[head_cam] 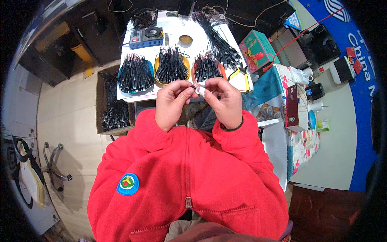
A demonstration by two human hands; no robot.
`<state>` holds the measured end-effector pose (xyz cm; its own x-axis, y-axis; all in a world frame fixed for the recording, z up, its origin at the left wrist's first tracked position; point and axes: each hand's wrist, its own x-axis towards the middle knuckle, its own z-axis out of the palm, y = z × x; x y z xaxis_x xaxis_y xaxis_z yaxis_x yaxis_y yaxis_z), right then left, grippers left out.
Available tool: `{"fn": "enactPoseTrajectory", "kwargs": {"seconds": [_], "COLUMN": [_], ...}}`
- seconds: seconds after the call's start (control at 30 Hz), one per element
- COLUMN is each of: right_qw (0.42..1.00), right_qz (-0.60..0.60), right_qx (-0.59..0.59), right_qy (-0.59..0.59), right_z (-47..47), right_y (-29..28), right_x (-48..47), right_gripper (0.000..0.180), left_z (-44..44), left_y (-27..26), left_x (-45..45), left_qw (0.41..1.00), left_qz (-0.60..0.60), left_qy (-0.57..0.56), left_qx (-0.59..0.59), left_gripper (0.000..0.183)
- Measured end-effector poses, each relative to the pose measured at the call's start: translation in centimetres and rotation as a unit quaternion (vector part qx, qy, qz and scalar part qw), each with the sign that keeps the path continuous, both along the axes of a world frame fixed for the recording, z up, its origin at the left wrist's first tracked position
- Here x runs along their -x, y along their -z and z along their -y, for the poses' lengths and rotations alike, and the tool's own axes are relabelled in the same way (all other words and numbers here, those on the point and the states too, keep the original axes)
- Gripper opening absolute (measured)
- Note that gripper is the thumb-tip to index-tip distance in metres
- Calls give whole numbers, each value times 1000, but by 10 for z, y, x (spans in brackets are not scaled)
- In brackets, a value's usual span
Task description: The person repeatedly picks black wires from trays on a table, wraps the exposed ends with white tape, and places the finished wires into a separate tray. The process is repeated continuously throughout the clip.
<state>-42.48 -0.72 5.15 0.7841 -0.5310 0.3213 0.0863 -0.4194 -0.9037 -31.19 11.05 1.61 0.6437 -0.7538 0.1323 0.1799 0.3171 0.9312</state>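
Note:
At the front edge of the white table, my two hands meet fingertip to fingertip. My left hand pinches a small dark piece, seemingly a cable end, between thumb and forefinger. In my right hand, thumb and forefinger close on thin pinkish wires at the same spot; white wrapping covers those fingertips. Fingers hide most of the piece. Just beyond stand black USB cables with bared ends in a blue tray, a yellow tray and an orange tray.
Yellow-handled pliers lie right of the trays, below a loose cable bundle. Behind are a blue-cased device with a lit red switch, a fan and a round tin. More cables fill a carton at left.

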Motion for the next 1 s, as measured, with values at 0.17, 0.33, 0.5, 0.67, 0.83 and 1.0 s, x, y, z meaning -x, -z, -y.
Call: {"fn": "enactPoseTrajectory", "kwargs": {"seconds": [0.17,0.33,0.5,0.67,0.83,1.0], "right_qw": [965,837,879,913,891,814], "right_qz": [51,19,34,39,22,34], "right_qx": [-236,-514,-445,-376,-422,-523], "right_qy": [-100,-187,-166,-152,-164,-251], "right_z": [7,0,5,18,30,42], "right_y": [8,27,25,25,37,47], "right_x": [-3,-9,-4,-11,-18,-23], "right_gripper": [10,11,26,32,28,19], "left_z": [-4,-8,-8,3,11,18], "left_y": [1,4,6,11,17,21], "left_x": [-4,-3,-7,-13,-20,-26], "left_qw": [994,943,954,946,939,940], "left_qz": [-65,-265,-237,-256,-274,-257], "left_qy": [86,185,178,188,200,225], "left_qx": [32,81,53,58,48,19], "left_gripper": [15,15,14,16,15,15]}}
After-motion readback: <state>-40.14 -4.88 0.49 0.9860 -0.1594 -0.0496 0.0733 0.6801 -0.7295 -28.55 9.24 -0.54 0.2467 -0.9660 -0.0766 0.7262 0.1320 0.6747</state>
